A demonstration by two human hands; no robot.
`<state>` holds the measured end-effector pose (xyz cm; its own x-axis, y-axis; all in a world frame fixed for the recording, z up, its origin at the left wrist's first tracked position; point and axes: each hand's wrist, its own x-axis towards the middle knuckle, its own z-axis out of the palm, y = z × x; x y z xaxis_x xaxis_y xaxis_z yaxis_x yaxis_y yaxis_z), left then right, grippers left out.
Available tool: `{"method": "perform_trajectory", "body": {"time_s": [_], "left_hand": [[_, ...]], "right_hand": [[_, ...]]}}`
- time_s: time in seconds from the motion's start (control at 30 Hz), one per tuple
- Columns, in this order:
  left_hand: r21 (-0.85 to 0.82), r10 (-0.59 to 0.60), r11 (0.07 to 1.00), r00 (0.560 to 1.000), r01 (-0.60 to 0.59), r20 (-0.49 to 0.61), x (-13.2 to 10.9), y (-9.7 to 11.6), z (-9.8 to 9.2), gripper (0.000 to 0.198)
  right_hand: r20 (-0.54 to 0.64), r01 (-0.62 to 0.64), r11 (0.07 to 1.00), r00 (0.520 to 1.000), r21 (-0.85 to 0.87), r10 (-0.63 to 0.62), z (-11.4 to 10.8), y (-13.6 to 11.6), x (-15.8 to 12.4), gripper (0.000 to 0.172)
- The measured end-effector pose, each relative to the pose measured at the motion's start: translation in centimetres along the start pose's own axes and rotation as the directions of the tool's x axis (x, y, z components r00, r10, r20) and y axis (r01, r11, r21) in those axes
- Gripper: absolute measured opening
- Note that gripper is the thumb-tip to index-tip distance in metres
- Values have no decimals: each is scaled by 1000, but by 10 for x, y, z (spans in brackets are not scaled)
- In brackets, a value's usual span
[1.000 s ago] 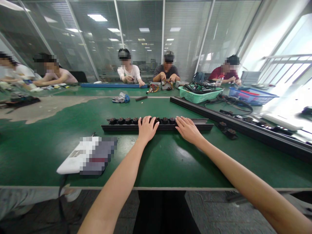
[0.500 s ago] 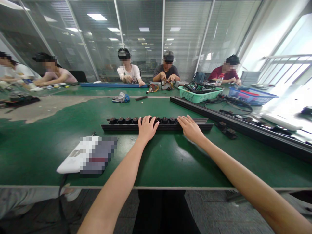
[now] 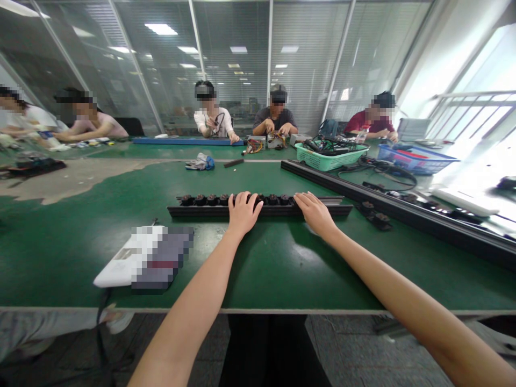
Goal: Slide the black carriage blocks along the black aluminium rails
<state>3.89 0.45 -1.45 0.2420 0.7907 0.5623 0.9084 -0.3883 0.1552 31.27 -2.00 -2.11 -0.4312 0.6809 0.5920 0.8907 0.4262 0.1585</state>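
A long black rail (image 3: 201, 210) with a row of round black sockets lies across the green table (image 3: 278, 269) in front of me. My left hand (image 3: 243, 214) rests on its middle, fingers stretched over the top. My right hand (image 3: 316, 213) lies flat on the rail a little further right, fingers extended and together. Neither hand grips anything.
A white device with a blurred patch (image 3: 137, 260) lies near the front left edge. A longer black rail (image 3: 403, 212) runs diagonally at right, with small black parts (image 3: 374, 215) beside it. A green basket (image 3: 330, 156) and a blue basket (image 3: 415, 158) stand behind. Several people sit at the far side.
My right hand has shifted slightly right along the rail. My left hand has stayed put. A person at the far side has raised a cable.
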Motion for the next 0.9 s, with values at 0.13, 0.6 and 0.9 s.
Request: {"method": "perform_trajectory", "body": {"time_s": [0.13, 0.6, 0.9], "left_hand": [[2, 1, 1000, 1000, -1, 2, 0, 0, -1, 48], [25, 2, 1000, 1000, -2, 3, 0, 0, -1, 47], [51, 2, 999, 1000, -2, 2, 0, 0, -1, 47]], "right_hand": [[-24, -23, 999, 999, 35, 24, 3, 2, 0, 53], [-56, -44, 998, 997, 54, 47, 8, 5, 1, 48], [-69, -200, 975, 976, 102, 207, 8, -3, 1, 43]]}}
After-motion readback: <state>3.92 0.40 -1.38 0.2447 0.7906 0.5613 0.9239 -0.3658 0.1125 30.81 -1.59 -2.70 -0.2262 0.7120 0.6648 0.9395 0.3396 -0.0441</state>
